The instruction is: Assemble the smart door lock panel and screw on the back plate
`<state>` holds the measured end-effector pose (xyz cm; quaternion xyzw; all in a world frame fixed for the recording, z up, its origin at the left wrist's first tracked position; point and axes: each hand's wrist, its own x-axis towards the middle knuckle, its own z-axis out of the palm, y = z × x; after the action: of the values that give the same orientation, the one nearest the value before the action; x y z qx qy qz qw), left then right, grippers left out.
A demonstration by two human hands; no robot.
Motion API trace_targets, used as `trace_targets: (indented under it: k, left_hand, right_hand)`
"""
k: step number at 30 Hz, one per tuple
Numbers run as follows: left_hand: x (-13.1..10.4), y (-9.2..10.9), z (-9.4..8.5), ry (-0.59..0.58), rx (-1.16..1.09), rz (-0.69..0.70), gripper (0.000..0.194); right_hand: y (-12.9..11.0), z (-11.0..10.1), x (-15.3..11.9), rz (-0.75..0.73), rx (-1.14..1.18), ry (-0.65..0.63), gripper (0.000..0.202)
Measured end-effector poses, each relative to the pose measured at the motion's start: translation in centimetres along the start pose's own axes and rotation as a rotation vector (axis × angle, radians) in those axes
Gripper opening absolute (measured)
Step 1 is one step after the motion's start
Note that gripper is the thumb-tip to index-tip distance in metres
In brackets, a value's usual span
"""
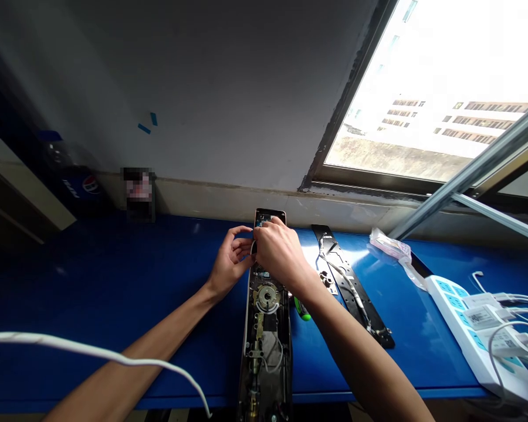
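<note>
A long narrow device (267, 328), opened to show a round metal part and small mechanisms, lies lengthwise toward me on the blue table. My left hand (232, 258) is at its upper left edge, fingers curled, the fingertips meeting something small and white beside my other hand. Over the device's upper part, my right hand (278, 246) is closed with bent fingers; what it grips is hidden beneath it. A phone-like screen (270, 213) shows behind the fingers at the far end. Under my right forearm is a green-handled tool (302, 309).
Right of the device lie a black plate (352, 281) with a cable and small metal parts (328, 282). Further right are a plastic packet (391, 245) and a white power strip (462, 334) with chargers. A bottle (81, 184) stands far left; a white cable (92, 351) crosses my left forearm.
</note>
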<state>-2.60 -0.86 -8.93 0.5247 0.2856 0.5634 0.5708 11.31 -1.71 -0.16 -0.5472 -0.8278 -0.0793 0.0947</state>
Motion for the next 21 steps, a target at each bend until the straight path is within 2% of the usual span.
trace_targets:
  k: [15, 21]
  left_hand:
    - [0.2, 0.0, 0.0, 0.036, 0.014, 0.017, 0.066]
    - [0.3, 0.2, -0.5, 0.014, 0.016, -0.026, 0.066]
  right_hand:
    - [0.2, 1.3, 0.1, 0.03, 0.044, 0.078, 0.021]
    - [1.0, 1.7, 0.1, 0.018, 0.127, 0.108, 0.025]
